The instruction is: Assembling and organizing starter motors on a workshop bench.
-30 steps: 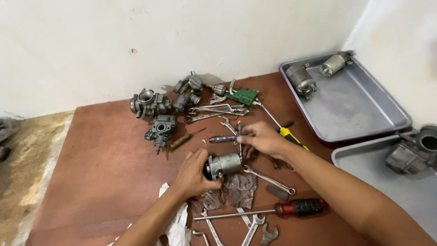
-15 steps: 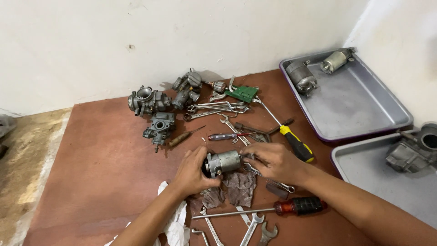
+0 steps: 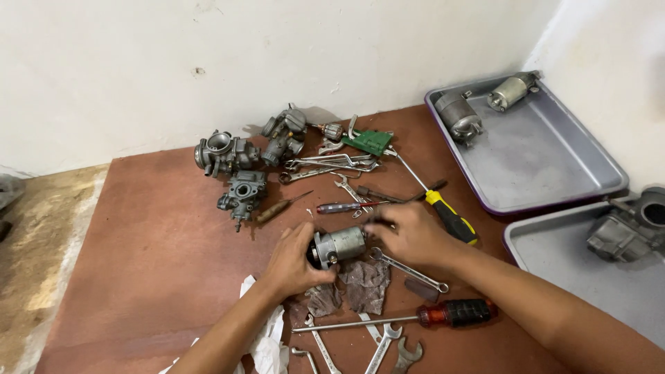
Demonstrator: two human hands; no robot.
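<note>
Repair workshop: carburetors (image 3: 225, 154), wrenches (image 3: 325, 166), screwdrivers (image 3: 450, 218), metal trays (image 3: 547, 166).

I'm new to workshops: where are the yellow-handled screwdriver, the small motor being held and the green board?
yellow-handled screwdriver (image 3: 451, 217), head view, on its handle.
small motor (image 3: 341, 244), head view, on its metal body.
green board (image 3: 367, 142), head view, on its flat face.

The table (image 3: 138, 235) is reddish-brown, the motor (image 3: 339, 246) grey metal, one screwdriver (image 3: 450, 220) handle yellow and black, the trays (image 3: 554, 166) grey with purple rims.

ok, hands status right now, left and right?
Left hand: closed on the end of the small grey motor.
Right hand: at the motor's other end, fingers blurred; grip cannot be told.
</note>
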